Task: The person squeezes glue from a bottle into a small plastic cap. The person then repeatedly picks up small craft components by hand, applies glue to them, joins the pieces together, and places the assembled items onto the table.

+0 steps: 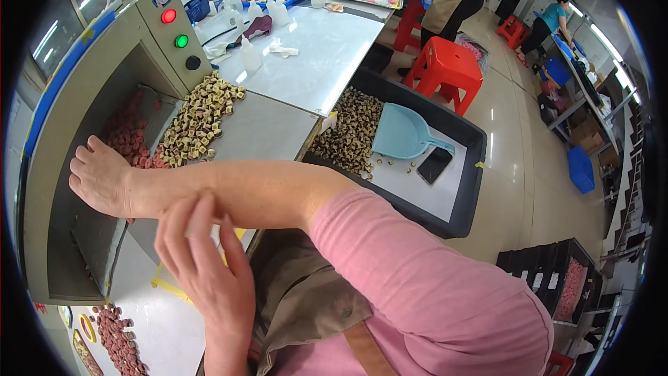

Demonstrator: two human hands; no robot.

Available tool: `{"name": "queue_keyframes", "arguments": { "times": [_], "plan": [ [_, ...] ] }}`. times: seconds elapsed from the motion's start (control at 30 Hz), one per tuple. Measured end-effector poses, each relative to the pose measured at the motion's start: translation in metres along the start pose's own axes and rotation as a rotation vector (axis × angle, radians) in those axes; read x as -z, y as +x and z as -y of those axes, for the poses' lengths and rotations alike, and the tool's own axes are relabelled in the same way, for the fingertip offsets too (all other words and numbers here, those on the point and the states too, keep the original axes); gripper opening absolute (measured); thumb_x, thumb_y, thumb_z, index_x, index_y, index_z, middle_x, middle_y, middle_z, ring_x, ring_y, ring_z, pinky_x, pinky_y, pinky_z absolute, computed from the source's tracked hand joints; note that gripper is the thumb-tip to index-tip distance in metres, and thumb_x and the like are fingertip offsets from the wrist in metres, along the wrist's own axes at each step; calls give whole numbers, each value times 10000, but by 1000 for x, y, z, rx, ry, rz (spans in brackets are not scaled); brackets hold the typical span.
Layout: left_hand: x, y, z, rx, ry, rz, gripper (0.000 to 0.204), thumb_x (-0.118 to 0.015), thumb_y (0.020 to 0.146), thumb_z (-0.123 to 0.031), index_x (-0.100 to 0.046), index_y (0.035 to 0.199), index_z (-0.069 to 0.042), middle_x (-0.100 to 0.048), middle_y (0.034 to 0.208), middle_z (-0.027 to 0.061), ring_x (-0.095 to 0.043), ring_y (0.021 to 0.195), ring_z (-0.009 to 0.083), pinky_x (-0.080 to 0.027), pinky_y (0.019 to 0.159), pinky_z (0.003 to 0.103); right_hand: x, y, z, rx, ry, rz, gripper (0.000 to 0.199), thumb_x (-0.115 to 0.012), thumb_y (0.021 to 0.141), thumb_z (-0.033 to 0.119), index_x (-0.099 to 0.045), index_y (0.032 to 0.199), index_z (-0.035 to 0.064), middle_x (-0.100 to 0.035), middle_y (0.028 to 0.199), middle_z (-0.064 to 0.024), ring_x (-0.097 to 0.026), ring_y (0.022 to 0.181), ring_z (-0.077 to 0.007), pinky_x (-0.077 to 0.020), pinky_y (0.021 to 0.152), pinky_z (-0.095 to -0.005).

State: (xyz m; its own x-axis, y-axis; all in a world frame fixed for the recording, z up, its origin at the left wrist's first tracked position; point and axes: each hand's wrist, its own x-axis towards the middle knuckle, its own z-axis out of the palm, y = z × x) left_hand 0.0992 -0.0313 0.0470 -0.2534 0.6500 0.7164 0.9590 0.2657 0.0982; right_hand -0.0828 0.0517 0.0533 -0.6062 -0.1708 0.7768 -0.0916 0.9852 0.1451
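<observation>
Pink-red small moulded pieces (125,132) lie heaped in the grey metal machine's slanted chute (90,237), just beyond your right hand (101,177), which reaches across your body and rests flat and open on the chute floor, holding nothing, placed as if to sweep them. Your left hand (202,264) lies with loose fingers on that forearm, gripping nothing. Beside the chute, brown-and-cream small pieces (198,118) spill over the grey counter (264,132).

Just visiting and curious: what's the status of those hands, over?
Right hand open, in machine tray beside pink pieces. Left hand open, touching right forearm. Brown-and-yellow pieces heaped nearby.
</observation>
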Motion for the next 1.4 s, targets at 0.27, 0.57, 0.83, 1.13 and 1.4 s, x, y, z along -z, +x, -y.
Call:
{"name": "queue_keyframes", "arguments": {
  "times": [0.27, 0.57, 0.83, 1.13, 1.4],
  "plan": [
    [-4, 8, 14, 42, 15, -30, 285, -571, 863, -24, -581, 1148, -13, -546, 1142, 149, -491, 1086, 310, -377, 936, 409, 8, -14, -13, 3, 1, -29, 189, -521, 851, 201, -641, 940, 86, -598, 906, -58, -512, 956, -213, -366, 863, -412],
    [-2, -10, 88, 36, -263, -42, 227, -594, 799, 114, -602, 1001, 9, -591, 953, 134, -578, 867, 293, -466, 766, 355, 51, -102, -41, -159, 578, -108, 136, -582, 851, 239, -606, 811, 112, -613, 744, -28, -596, 740, -205, -392, 727, -364],
    [-27, -61, 159, 144, -195, -42, 225, -550, 841, 114, -595, 1032, 5, -599, 983, 139, -586, 898, 275, -472, 795, 343, 84, -173, -57, -614, 931, 87, 103, -576, 917, 134, -588, 927, 32, -640, 764, -71, -617, 656, -187, -459, 568, -306],
    [-28, -61, 171, 222, -229, -70, 177, -542, 874, 82, -588, 1030, 11, -606, 985, 133, -585, 915, 253, -458, 824, 317, 65, -188, -56, -823, 1048, 67, 121, -566, 939, 141, -606, 968, 30, -635, 753, -41, -576, 657, -99, -458, 596, -247],
    [-30, -64, 173, 254, -228, -67, 169, -547, 882, 64, -587, 1034, 2, -604, 1002, 121, -581, 927, 239, -455, 837, 313, 60, -191, -52, -758, 1030, 43, 123, -564, 940, 144, -606, 959, 30, -638, 790, -46, -582, 667, -107, -461, 605, -249]
  ]
}}
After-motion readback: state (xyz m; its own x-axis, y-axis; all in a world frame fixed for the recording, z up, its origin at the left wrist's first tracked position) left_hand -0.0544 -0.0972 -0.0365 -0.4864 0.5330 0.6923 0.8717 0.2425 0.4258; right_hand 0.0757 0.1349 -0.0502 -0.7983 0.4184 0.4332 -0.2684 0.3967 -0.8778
